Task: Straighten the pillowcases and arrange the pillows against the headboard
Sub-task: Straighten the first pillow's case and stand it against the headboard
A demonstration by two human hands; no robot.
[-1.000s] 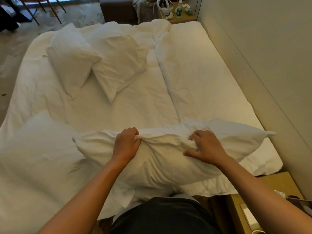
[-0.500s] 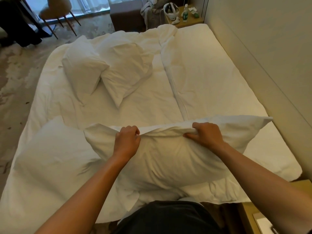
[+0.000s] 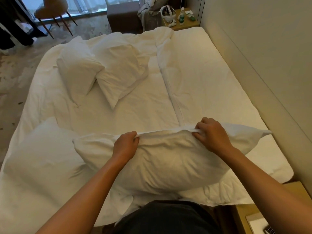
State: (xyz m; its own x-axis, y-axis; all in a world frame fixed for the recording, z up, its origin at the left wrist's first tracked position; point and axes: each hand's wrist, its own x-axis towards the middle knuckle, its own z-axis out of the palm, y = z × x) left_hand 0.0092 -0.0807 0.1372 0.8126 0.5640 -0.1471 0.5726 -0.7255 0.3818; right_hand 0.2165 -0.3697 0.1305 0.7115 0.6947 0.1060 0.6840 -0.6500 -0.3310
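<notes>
Both hands are on the near pillow [image 3: 168, 162], which lies across the bed [image 3: 148, 105] right in front of the person. The left hand [image 3: 125, 146] is clenched, pinching the pillow's far edge; the right hand [image 3: 211, 134] pinches the same edge further along. Beyond that pillow, two more pillows [image 3: 79, 73] [image 3: 121, 71] lean together.

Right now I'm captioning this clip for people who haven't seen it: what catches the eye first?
Two bare hands, the left hand and right hand, pinch the far edge of a white pillow at the near end of the bed. Two more pillows lean together on the far left, and another pillow lies at near left.
</notes>
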